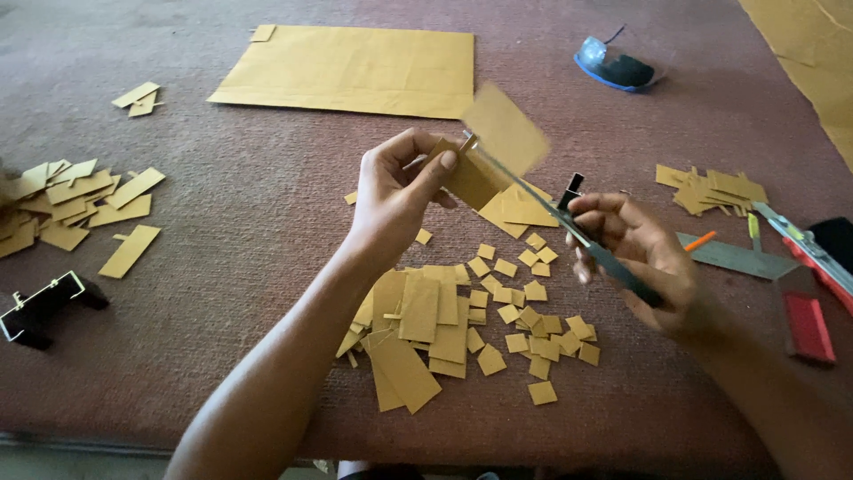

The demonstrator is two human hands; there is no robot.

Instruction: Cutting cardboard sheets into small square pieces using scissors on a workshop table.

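My left hand [398, 191] holds a strip of brown cardboard [475, 173] up over the table, pinched between thumb and fingers. My right hand [635, 258] grips a pair of scissors [569, 227], whose blades point up and left into the strip. A cut-off piece [506, 129] at the blade tips is blurred. Below both hands lies a heap of brown strips [413, 333] and several small brown squares [524, 302].
A large brown sheet [351, 69] lies at the back. More strips [75, 204] sit at the left, with a black clip [40, 307] near them. At the right are a metal ruler [737, 258], a red cutter [809, 324], more cut pieces [711, 188] and a blue-rimmed object [617, 67].
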